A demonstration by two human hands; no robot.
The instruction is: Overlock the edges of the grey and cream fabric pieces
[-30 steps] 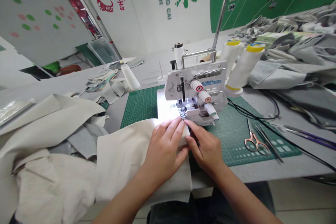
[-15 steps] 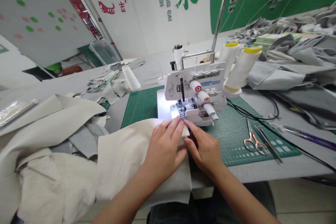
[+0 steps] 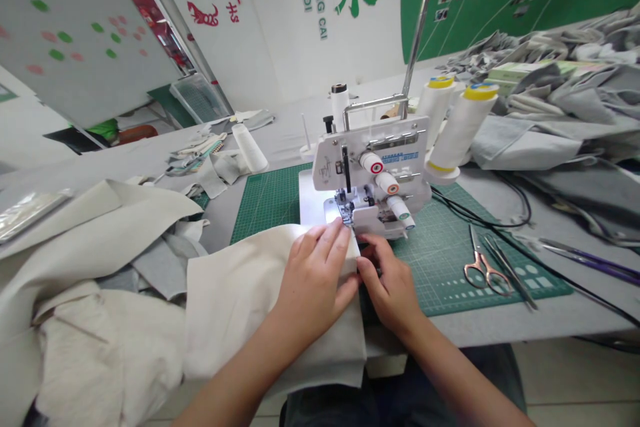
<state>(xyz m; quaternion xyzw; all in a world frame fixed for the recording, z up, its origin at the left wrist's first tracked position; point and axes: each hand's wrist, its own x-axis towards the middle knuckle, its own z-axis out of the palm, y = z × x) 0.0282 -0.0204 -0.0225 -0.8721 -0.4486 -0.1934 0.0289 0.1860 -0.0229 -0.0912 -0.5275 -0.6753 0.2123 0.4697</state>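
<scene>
A cream fabric piece [image 3: 240, 293] lies in front of the white overlock sewing machine [image 3: 373, 153] and drapes over the table's front edge. My left hand [image 3: 315, 273] rests flat on the fabric, fingers stretched out, with its fingertips close to the lit presser foot [image 3: 345, 210]. At the fabric's right edge, my right hand [image 3: 393, 280] has thumb and fingers bent in a pinch on that edge. The fabric's far corner reaches up to the needle area, partly covered by my left fingers.
Scissors [image 3: 483, 267] and tweezers [image 3: 510, 273] lie on the green cutting mat [image 3: 440, 293] at right. Thread cones [image 3: 465, 127] stand behind the machine. Black cables [image 3: 490, 220] cross the mat. More fabric pieces [image 3: 100, 233] are heaped at left, and a grey pile [image 3: 545, 120] sits at right.
My right hand has drawn slightly back toward me along the fabric edge, and its fingers are more curled. My left hand and the fabric have barely moved.
</scene>
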